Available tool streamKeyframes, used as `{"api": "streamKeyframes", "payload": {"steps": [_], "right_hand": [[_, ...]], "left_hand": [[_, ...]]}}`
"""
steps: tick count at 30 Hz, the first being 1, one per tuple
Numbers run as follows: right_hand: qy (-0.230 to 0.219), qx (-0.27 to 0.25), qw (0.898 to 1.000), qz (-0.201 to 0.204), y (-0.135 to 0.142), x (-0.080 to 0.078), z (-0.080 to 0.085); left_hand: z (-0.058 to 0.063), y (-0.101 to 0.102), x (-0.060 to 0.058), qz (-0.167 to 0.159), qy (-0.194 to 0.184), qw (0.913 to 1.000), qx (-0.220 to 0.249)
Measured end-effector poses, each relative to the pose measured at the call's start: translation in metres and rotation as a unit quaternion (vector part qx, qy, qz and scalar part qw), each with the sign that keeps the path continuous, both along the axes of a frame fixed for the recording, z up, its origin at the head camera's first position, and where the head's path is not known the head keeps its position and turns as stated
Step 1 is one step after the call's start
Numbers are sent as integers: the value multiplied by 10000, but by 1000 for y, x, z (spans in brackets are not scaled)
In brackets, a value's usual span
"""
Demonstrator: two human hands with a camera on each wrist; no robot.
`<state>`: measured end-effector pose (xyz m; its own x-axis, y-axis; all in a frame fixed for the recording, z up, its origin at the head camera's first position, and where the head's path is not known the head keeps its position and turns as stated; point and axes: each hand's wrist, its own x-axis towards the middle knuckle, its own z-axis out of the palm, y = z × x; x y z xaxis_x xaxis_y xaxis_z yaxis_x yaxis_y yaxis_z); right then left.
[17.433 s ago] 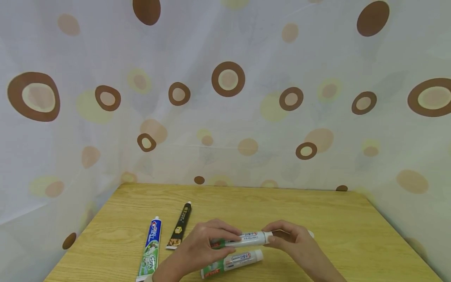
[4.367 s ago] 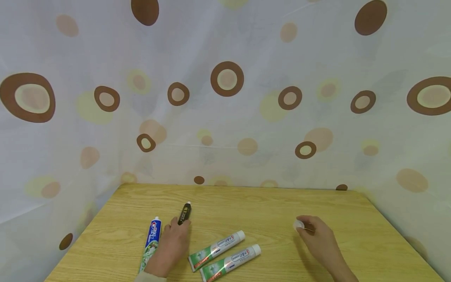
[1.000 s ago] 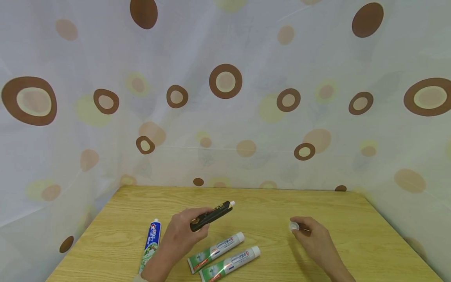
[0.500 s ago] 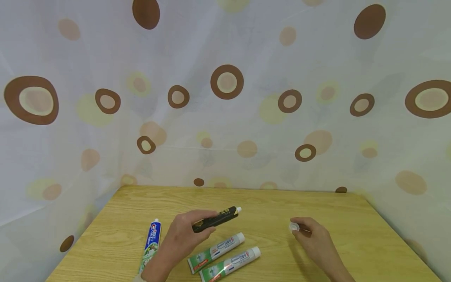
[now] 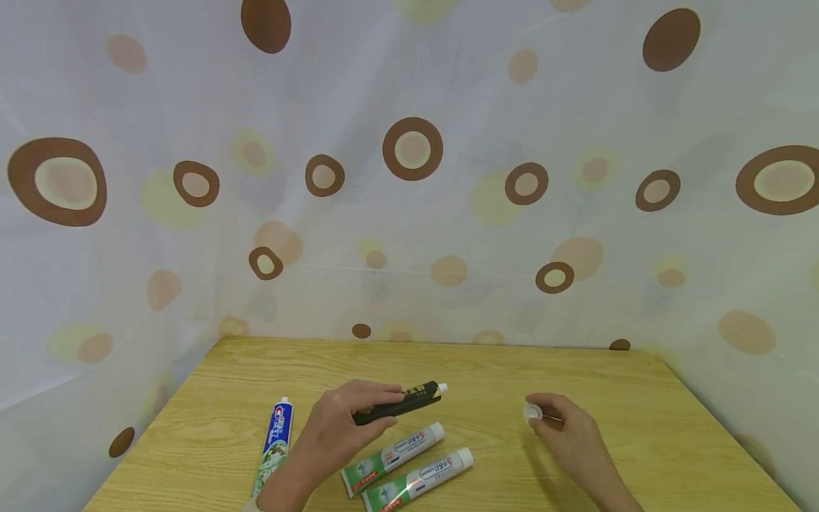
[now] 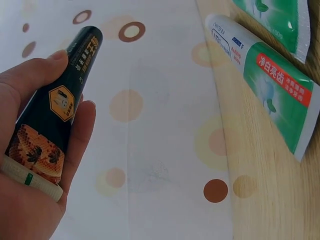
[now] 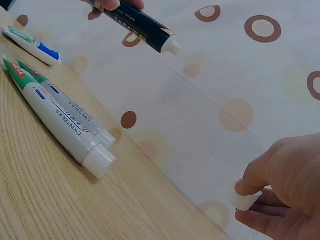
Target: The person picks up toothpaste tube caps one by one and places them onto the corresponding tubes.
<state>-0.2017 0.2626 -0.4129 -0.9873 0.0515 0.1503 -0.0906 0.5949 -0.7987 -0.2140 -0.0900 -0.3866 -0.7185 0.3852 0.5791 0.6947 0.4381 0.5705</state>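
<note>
My left hand (image 5: 335,430) grips a black toothpaste tube (image 5: 419,400) above the table, its bare white nozzle pointing right in the head view. Honeycomb print and the pale crimped end (image 6: 31,178) show in the left wrist view, with the thumb on one face of the tube. Off to the right, my right hand (image 5: 572,434) pinches a small white cap (image 5: 532,412) between thumb and fingers. The cap and the nozzle are well apart. Below the black tube, two green-and-white toothpaste tubes, a nearer one (image 5: 419,481) and a farther one (image 5: 393,457), lie side by side with white caps on.
On the left of the wooden table (image 5: 512,370) lies a blue-and-green toothpaste tube (image 5: 275,437) with a bare white nozzle, partly hidden by my left forearm. A white curtain (image 5: 448,213) with brown and yellow dots surrounds the table's back and sides.
Since 4.4 s ago my left hand has lifted the black toothpaste tube off the table. Over the last second that tube has shifted right and tilted flatter; the right hand has barely moved.
</note>
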Motion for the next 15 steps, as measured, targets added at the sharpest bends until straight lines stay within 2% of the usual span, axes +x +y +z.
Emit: {"api": "streamKeyframes", "payload": {"steps": [8, 15], "right_hand": [[360, 166, 9992, -59, -3, 0, 1], [314, 261, 9991, -107, -3, -1, 3]], "left_hand": [[0, 2, 0, -254, 241, 9993, 89], [1, 3, 0, -327, 301, 9990, 103]]}}
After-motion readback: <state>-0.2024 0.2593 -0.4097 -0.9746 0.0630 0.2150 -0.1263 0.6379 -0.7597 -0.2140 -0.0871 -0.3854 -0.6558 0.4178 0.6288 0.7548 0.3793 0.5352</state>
